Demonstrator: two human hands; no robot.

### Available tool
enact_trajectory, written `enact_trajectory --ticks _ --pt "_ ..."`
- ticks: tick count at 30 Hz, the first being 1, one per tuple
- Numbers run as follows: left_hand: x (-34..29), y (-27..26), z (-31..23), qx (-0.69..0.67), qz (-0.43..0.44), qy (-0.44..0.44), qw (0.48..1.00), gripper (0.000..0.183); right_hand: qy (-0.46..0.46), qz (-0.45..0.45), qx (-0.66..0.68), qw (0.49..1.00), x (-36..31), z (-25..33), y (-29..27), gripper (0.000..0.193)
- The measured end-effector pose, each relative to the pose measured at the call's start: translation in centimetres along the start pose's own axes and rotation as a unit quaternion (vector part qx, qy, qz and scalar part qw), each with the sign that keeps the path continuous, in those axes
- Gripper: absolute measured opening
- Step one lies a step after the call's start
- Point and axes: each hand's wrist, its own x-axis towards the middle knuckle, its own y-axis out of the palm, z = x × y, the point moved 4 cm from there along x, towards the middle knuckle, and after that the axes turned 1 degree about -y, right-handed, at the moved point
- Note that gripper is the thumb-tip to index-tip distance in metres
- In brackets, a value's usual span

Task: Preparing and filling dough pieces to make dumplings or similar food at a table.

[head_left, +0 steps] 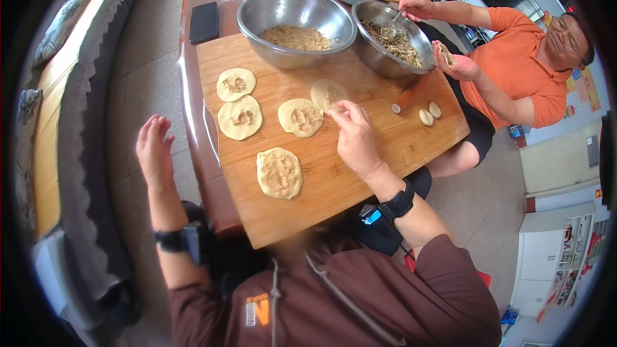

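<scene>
Our right hand [357, 140] leans over the wooden board [340, 177], thumb and fingertips close together at the lower edge of the upper dough round [325, 89]; we cannot tell whether they pinch it. We hold our left hand [154, 152] in the air beyond the board's left edge, fingers loosely bent and apart. Beside the upper round we see the middle dough round [312, 129], and nearer us the front dough round [280, 173], spread almost to its rim with tan filling. Two more rounds, each with a dab at its centre, lie toward the left edge. At the board's far side we have a large steel bowl [283, 55] of tan crumbly filling; just beside it, a co-worker dips a spoon [390, 28] into a smaller steel bowl [374, 53]. We see a phone [204, 24] on the desk [219, 204].
</scene>
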Motion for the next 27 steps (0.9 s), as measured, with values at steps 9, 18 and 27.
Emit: enact_trajectory --ticks 9,18,27 --pt "-0.1 -0.2 -0.2 -0.001 -0.012 -0.003 1.000 0.027 -0.006 -0.043 0.035 0.998 2.3 -0.4 0.1 0.013" --pt "-0.1 0.2 -0.3 -0.012 -0.004 -0.004 1.000 0.027 -0.031 -0.022 0.015 0.999 3.0 -0.6 0.4 0.006" --pt "0.3 0.0 -0.1 -0.037 0.007 0.003 0.999 0.025 -0.007 -0.126 0.014 0.992 7.8 -1.8 -4.0 0.006"
